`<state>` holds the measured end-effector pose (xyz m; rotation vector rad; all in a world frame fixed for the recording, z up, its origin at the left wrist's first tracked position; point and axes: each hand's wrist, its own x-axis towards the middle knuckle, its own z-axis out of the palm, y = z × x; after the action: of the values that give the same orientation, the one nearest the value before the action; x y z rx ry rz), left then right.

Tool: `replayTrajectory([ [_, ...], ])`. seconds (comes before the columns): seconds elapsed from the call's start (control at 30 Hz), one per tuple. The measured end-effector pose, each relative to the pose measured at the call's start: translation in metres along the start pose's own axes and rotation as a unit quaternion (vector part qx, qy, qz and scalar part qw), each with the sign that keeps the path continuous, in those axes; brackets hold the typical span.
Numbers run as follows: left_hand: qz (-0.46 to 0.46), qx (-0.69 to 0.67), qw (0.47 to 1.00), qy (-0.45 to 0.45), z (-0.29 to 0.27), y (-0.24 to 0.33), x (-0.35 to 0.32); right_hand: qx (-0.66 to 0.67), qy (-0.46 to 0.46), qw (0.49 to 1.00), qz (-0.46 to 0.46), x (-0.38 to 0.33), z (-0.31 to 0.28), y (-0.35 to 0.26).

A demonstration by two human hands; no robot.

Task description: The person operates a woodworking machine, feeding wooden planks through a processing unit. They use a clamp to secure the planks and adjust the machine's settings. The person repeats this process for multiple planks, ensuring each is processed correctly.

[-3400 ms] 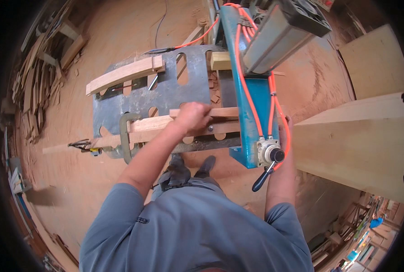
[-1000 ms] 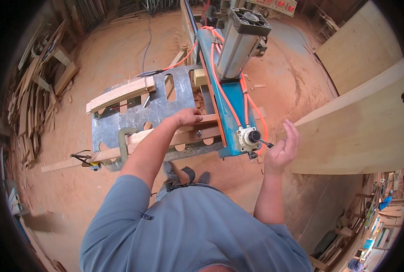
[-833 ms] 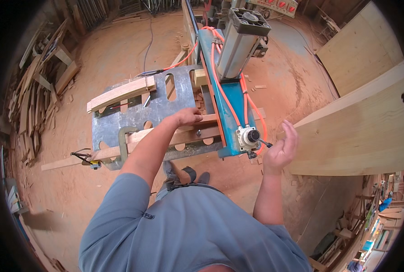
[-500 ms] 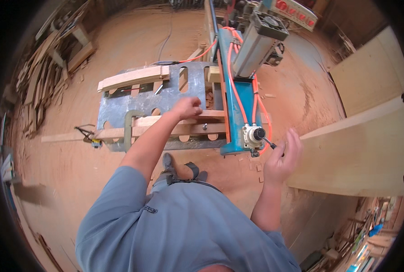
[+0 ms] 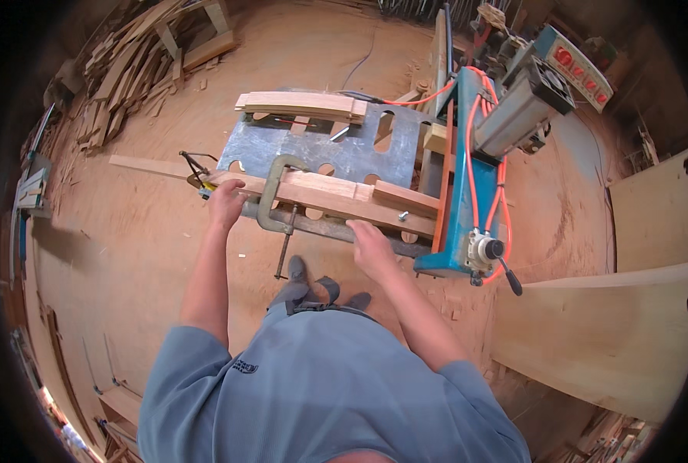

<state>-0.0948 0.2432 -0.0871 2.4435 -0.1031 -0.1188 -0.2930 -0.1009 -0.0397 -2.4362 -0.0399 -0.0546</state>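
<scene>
Sawdust covers the floor point(image 5: 128, 309) of a wood shop, all orange-brown. Piles of wood scraps point(image 5: 128, 69) lie far off at the left. A big pale board point(image 5: 606, 347) leans at the right. In the middle stands a grey metal table point(image 5: 336, 150) with holes in it, fixed to a blue machine point(image 5: 459, 208) with orange hoses point(image 5: 479, 154).

A long wooden piece point(image 5: 336, 197) lies along the near edge of the table. It is light brown and has a step cut near its right end. A green clamp point(image 5: 270, 204) hooks over it and pins it down. Another curved wooden piece point(image 5: 297, 104) rests on the far edge.

The left hand point(image 5: 226, 202) is closed over the left end of the long piece. The right hand point(image 5: 371, 245) lies with fingers bent on the table's near rim, just under the piece; I cannot tell if it grips anything.

Bare floor lies open on the left and behind the person; the machine and board close off the right
</scene>
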Motion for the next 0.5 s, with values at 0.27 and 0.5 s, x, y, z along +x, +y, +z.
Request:
replayTrajectory([
  [0.27, 0.176, 0.05, 0.983, -0.014, 0.003, -0.034, 0.029, -0.269, -0.02, 0.962, 0.026, 0.073, 0.053, -0.005],
  [0.5, 0.129, 0.029, 0.99, -0.049, 0.001, -0.032, 0.047, -0.36, -0.043, 0.918, 0.163, 0.099, 0.08, 0.01],
])
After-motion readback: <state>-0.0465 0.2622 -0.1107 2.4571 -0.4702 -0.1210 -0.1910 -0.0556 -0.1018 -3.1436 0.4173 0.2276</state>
